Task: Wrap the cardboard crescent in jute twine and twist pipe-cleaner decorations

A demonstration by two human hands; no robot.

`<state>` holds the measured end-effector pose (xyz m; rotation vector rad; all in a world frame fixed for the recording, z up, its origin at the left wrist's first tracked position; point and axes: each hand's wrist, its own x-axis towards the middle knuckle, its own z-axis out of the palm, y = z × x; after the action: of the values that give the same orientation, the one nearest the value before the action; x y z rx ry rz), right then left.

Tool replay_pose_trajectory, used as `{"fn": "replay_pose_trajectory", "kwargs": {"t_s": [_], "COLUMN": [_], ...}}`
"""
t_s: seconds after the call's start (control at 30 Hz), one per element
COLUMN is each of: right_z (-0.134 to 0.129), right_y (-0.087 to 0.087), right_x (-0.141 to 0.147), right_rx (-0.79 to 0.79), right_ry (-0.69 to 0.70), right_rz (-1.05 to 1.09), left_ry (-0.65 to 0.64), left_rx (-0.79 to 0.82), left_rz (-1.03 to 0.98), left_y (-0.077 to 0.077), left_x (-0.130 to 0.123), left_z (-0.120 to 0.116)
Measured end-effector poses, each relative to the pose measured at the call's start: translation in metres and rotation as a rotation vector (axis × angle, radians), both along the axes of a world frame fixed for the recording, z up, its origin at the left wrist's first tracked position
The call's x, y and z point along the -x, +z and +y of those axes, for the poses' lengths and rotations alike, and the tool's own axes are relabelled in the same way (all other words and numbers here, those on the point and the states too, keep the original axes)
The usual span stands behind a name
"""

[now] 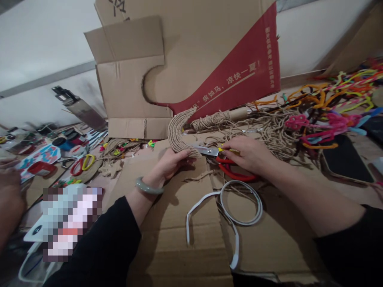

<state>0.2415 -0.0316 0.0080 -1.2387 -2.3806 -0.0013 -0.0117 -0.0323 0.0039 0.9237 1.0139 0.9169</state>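
Observation:
My left hand, with a green bangle at its wrist, grips the lower end of a curved piece covered in rows of brown twine. My right hand is closed on red and yellow scissors. The metal blades point left and lie against the lower end of the twine piece, close to my left fingertips. Beneath both hands lies a sheet of cardboard. A coiled white strip rests on it, just below the scissors.
Cut cardboard with a red panel stands behind. Tangled twine, pipe cleaners and a dark phone are at right. Another pair of scissors lies at left. Another person's hand shows at the left edge.

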Motion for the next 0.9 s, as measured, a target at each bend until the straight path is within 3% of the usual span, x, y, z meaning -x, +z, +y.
{"fn": "replay_pose_trajectory", "kwargs": {"t_s": [0.67, 0.9], "right_z": [0.002, -0.006], "right_y": [-0.011, -0.007], "right_x": [0.0, 0.01], "right_rx": [0.059, -0.04], "right_ry": [0.092, 0.151], "right_rz": [0.137, 0.207], "left_ry": [-0.002, -0.016], "left_rx": [-0.004, 0.016], "left_rz": [-0.008, 0.017], "left_y": [0.003, 0.005], "left_x": [0.0, -0.001], "left_z": [-0.003, -0.005]}}
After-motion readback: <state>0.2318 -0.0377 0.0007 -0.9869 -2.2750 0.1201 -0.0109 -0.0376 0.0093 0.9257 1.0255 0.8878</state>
